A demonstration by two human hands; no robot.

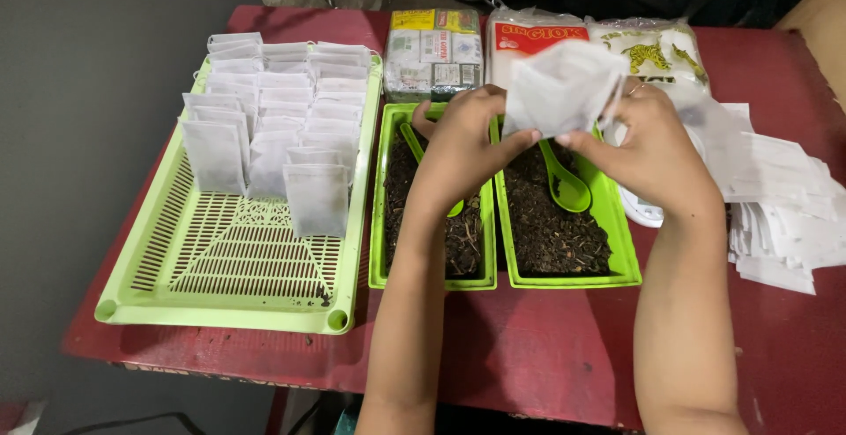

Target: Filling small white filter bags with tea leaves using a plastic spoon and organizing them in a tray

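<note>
Both hands hold one white filter-paper tea bag up over the right green tray of dark loose tea. My left hand pinches the bag's lower left edge; my right hand grips its lower right edge. A green spoon lies in the right tray's tea. A second green tray of tea sits under my left forearm, with another green spoon's handle poking out beside my left hand.
A large light-green slotted basket at left holds several upright filled white bags. Packaged goods line the back edge of the red table. A loose pile of empty white bags lies at right.
</note>
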